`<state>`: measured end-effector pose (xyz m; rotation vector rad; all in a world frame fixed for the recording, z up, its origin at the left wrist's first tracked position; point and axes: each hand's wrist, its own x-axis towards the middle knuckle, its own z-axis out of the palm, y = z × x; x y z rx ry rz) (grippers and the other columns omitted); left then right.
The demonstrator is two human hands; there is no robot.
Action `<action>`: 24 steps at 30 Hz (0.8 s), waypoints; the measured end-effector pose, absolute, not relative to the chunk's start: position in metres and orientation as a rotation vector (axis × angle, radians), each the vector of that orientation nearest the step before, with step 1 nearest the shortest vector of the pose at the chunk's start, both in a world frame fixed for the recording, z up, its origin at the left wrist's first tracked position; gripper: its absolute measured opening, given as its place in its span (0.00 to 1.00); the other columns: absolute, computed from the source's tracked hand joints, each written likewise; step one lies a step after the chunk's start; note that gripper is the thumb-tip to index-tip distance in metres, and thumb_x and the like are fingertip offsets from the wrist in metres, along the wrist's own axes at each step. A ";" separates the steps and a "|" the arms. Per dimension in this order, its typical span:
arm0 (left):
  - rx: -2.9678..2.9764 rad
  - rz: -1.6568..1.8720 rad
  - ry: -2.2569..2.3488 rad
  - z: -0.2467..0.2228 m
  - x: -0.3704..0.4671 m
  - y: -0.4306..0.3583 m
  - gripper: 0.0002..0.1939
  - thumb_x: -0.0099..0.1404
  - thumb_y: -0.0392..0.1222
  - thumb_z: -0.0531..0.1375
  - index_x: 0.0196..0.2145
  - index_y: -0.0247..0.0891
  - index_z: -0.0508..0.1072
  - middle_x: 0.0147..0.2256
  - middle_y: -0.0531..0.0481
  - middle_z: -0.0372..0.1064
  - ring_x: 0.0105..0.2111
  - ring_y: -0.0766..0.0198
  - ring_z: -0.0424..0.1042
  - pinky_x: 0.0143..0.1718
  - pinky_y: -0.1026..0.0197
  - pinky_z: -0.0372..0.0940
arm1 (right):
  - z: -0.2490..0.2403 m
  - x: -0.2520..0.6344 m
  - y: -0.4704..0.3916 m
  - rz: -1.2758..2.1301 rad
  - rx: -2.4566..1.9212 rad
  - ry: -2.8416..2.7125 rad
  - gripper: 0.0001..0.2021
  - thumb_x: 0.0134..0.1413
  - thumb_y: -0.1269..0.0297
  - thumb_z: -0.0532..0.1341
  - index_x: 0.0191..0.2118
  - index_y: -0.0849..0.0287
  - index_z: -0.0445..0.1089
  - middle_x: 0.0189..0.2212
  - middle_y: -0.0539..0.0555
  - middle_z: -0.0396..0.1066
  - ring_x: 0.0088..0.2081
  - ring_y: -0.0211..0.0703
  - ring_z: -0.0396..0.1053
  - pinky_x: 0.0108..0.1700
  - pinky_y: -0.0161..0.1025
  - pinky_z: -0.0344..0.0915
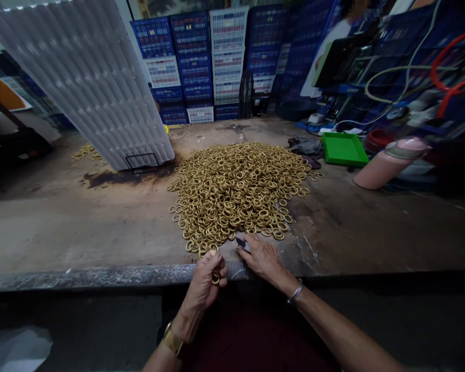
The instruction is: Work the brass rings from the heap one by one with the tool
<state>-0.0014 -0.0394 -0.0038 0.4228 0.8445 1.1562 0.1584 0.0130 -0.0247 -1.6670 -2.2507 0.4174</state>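
Note:
A large heap of gold-coloured rings [232,186] is spread over the worktable [112,222], reaching close to its front edge. My left hand [208,276] is closed at the table edge, just in front of the heap, with a gold ring [216,279] showing between its curled fingers. To its right, my right hand [264,257] rests low over the tabletop by the heap's near side. Its fingers are closed on a small dark blade-like tool [241,243], whose pointed end faces the rings; the rest of it is hidden in my grip.
Ribbed whitish sheets [81,77] stand tilted at the left beside a thin black wire stand [142,162]. A green tray [344,149], a grey cloth [305,146] and a pink bottle [387,165] are at the right. Stacked crates [196,64] line the back. Another person [329,44] is behind.

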 end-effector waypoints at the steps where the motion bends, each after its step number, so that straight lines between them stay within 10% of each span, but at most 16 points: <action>1: 0.463 1.151 0.878 -0.004 0.001 -0.039 0.17 0.52 0.47 0.63 0.25 0.36 0.58 0.21 0.59 0.53 0.17 0.76 0.55 0.14 0.73 0.48 | -0.026 0.159 0.013 0.416 -1.666 -2.248 0.12 0.51 0.63 0.56 0.43 0.57 0.63 0.39 0.54 0.68 0.38 0.42 0.65 0.33 0.35 0.53; 10: 0.835 1.092 1.239 -0.006 0.010 -0.038 0.19 0.57 0.53 0.56 0.41 0.38 0.63 0.18 0.61 0.55 0.14 0.74 0.53 0.14 0.71 0.51 | -0.022 0.152 0.007 0.671 -1.304 -2.134 0.04 0.52 0.67 0.54 0.34 0.58 0.64 0.26 0.50 0.66 0.28 0.36 0.62 0.31 0.32 0.54; 24: 1.044 1.239 1.331 -0.006 0.009 -0.037 0.13 0.58 0.49 0.56 0.24 0.36 0.66 0.18 0.57 0.56 0.18 0.73 0.53 0.19 0.70 0.51 | -0.007 0.135 0.007 1.532 -1.301 -1.577 0.10 0.50 0.57 0.54 0.27 0.59 0.61 0.17 0.44 0.57 0.17 0.30 0.51 0.19 0.28 0.49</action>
